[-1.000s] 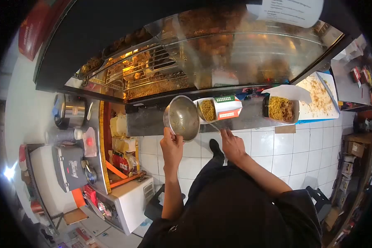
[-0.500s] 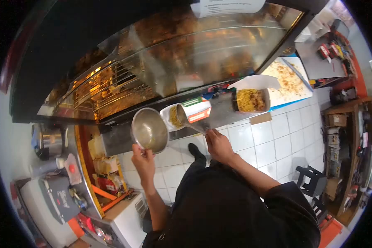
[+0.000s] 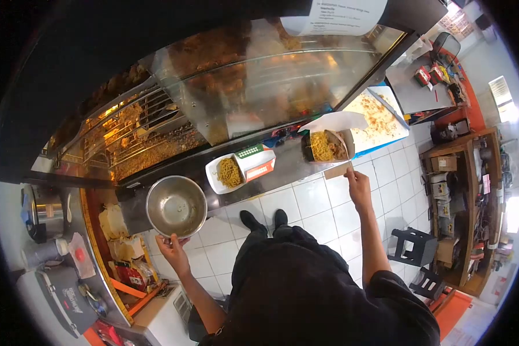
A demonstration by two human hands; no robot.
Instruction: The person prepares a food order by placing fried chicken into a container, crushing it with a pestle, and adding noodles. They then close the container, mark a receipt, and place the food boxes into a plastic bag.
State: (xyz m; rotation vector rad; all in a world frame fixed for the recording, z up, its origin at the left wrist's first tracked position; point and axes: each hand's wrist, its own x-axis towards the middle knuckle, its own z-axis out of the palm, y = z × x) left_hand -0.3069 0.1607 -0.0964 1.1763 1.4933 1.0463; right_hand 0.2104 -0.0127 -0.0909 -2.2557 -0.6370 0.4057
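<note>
My left hand (image 3: 170, 247) grips the near rim of a round steel bowl (image 3: 176, 206), held level in front of the steel counter ledge (image 3: 282, 173); the bowl looks empty. An open takeaway box of yellow noodles (image 3: 229, 172) lies on the ledge just right of the bowl, its green-and-red lid (image 3: 257, 161) folded back. Farther right stands a second open box of noodles (image 3: 324, 145) with a white flap raised. My right hand (image 3: 357, 185) reaches up to the ledge's edge below that box, fingers at a brown card (image 3: 337, 170), and nothing shows in it.
A glass warming case of fried food (image 3: 213, 98) rises behind the ledge. A white board strewn with crumbs (image 3: 377, 117) lies at the far right of the counter. A steel pot (image 3: 40, 209) and appliances crowd the left. A black stool (image 3: 416, 248) stands on the tiled floor.
My right hand left the first noodle box and moved right to the ledge under the second box; the scoop it held is gone from view. The bowl dropped lower and leftward.
</note>
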